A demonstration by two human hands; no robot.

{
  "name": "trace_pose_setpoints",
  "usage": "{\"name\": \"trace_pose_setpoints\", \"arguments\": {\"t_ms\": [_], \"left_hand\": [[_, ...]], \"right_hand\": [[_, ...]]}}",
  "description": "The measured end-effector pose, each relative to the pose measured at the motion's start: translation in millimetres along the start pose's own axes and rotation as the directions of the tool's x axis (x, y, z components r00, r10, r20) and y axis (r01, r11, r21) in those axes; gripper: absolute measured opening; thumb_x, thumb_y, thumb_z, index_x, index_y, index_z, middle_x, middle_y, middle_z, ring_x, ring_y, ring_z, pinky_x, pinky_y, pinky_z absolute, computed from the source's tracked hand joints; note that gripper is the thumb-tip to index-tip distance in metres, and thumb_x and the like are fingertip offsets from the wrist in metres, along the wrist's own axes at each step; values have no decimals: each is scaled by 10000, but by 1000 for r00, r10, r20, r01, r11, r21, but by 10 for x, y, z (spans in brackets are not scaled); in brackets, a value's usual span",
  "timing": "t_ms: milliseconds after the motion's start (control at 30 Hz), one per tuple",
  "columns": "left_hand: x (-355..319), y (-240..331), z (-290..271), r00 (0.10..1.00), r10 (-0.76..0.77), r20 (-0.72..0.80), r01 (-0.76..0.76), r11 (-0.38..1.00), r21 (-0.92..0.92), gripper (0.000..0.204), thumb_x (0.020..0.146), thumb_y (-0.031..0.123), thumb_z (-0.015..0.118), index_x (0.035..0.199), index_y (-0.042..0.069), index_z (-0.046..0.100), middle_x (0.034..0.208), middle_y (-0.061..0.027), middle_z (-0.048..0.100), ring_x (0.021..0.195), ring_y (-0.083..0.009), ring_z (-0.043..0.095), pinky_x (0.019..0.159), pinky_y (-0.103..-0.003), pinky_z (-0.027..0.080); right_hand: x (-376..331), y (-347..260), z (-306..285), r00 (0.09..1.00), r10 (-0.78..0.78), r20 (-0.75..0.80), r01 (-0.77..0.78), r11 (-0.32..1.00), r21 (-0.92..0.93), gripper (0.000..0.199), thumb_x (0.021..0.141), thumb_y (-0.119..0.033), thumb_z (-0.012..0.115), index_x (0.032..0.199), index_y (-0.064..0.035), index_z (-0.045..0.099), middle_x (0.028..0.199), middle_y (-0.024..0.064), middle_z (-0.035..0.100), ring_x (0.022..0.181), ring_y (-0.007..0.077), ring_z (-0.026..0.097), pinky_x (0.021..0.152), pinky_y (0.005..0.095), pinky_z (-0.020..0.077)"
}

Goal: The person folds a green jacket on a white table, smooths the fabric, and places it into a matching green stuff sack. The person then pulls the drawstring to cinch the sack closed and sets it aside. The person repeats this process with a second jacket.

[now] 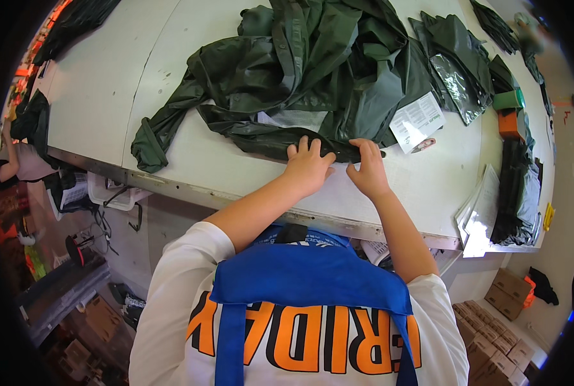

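Observation:
A dark green raincoat (325, 71) lies crumpled across the table in front of me, one sleeve (165, 132) stretching toward the left near edge. Its shiny fabric bunches into a long fold on the side closest to me. On that fold rests my left hand (308, 168), fingers spread and fingertips touching the cloth. Just to its right, my right hand (369, 168) touches the same fold with bent fingers, the thumb apart from them. Neither hand is closed around the cloth. A white printed sheet (417, 122) lies beside the coat, right of my right hand.
Folded dark green garments in clear bags (457, 71) lie at the right back. Loose papers (478, 209) and a dark stack (515, 193) sit by the right edge. A green tape roll (509, 99) is near them. Another person's arm (7, 161) shows far left; cartons (493, 341) stand below right.

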State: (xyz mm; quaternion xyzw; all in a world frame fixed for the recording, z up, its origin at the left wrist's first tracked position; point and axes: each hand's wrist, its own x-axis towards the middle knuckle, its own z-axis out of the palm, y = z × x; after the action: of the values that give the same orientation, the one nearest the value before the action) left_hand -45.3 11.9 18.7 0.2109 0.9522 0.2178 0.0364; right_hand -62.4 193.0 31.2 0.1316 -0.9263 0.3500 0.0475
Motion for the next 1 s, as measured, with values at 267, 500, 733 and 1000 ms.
{"name": "trace_pose_setpoints", "arguments": {"t_ms": [267, 500, 733, 1000], "left_hand": [[122, 80, 27, 960, -275, -53, 262, 949, -172, 165, 732, 261, 723, 802, 119, 675, 1043, -23, 518, 1075, -255, 432, 822, -450, 295], [66, -108, -15, 957, -287, -37, 259, 906, -336, 140, 730, 259, 727, 801, 149, 677, 957, 23, 539, 1026, -207, 470, 817, -430, 293], [-120, -146, -300, 959, -202, -201, 180, 976, -122, 55, 753, 164, 671, 785, 146, 630, 1011, -23, 504, 1026, -278, 443, 808, -460, 323], [-793, -1025, -928, 891, -408, -200, 425, 904, 48, 58, 772, 154, 682, 794, 159, 629, 1110, -50, 473, 1038, -300, 444, 835, -452, 347]], "right_hand": [[-7, 145, 63, 961, 134, 243, -110, 988, -111, 161, 769, -127, 637, 929, -117, 651, 957, 63, 611, 1077, 263, 503, 880, 388, 375], [33, -40, -25, 977, 24, 212, -40, 997, 73, 171, 736, -148, 684, 898, -111, 643, 940, 59, 590, 1036, 255, 523, 868, 389, 380], [-18, -192, -19, 970, -243, 34, 245, 962, -117, 156, 671, -121, 726, 776, -97, 613, 928, 38, 557, 979, 259, 521, 817, 392, 393], [-309, 27, -402, 960, -118, 254, 131, 991, -33, 144, 691, -38, 703, 796, -64, 608, 915, 79, 572, 941, 287, 537, 825, 392, 418]]}}
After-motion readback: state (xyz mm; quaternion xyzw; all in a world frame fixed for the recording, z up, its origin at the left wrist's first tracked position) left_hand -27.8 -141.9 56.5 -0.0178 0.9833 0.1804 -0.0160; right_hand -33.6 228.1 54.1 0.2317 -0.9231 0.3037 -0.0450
